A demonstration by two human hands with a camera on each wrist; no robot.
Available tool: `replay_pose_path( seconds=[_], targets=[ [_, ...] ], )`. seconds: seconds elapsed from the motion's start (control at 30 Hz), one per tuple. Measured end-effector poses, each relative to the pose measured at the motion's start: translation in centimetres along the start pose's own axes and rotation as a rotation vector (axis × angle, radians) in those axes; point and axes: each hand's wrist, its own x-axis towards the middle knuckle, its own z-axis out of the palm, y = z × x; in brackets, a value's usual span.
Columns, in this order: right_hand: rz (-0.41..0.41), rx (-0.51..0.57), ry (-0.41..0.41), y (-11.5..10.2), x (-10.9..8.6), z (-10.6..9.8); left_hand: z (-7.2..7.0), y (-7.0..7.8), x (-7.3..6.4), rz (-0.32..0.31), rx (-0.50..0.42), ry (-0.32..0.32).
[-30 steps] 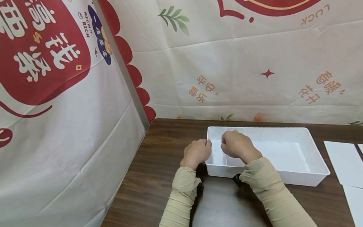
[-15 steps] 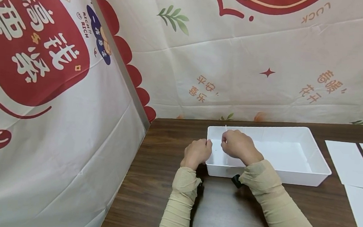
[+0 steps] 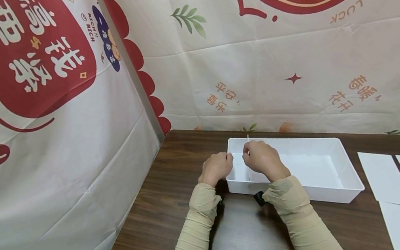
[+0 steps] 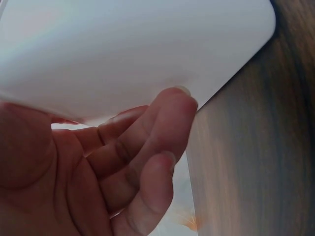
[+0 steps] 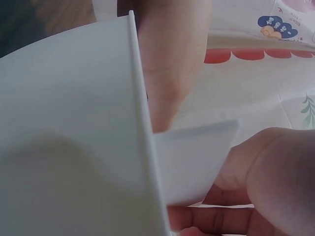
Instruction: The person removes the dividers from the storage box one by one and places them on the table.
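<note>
A white rectangular tray (image 3: pixel 317 193) stands on the brown table near the back wall. At its left end my left hand (image 3: pixel 216 168) grips the rim; in the left wrist view its fingers (image 4: pixel 172 118) curl against the white wall. My right hand (image 3: pixel 265 160) is over the tray's left part. Between its thumb and fingers it pinches a thin white divider panel (image 5: pixel 193 160), which stands crosswise in the tray. The divider's upper tip pokes up beyond my right knuckles in the head view, and my hand hides much of the rest.
Several white sheets (image 3: pixel 384 179) lie flat on the table (image 3: pixel 174 210), right of the tray. Printed cloth (image 3: pixel 289 85) hangs behind the table, and another cloth hangs along its left side. A small black device (image 3: pixel 260 198) sits under my right wrist.
The divider's tip has come into sight above the tray's back rim, behind my right hand. Both hands keep nearly the same place. The head view has shifted slightly.
</note>
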Motion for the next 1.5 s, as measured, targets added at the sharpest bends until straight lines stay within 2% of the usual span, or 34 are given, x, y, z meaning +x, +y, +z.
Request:
replay_pose_path(
  seconds=[0.37,0.9,1.2,1.5],
  targets=[
    [-0.014,0.026,0.037,0.00,-0.17,-0.13,0.11,-0.08,0.09,0.008,-0.008,0.001],
    [-0.062,0.035,0.148,0.19,-0.15,-0.01,0.12,-0.02,0.10,0.003,-0.015,-0.002],
    [-0.076,0.112,0.194,-0.04,-0.19,-0.31,0.03,-0.13,0.21,-0.001,-0.001,0.008],
    [-0.078,0.107,0.223,-0.20,-0.38,-0.45,0.04,-0.17,0.06,0.003,-0.012,0.001]
  ],
)
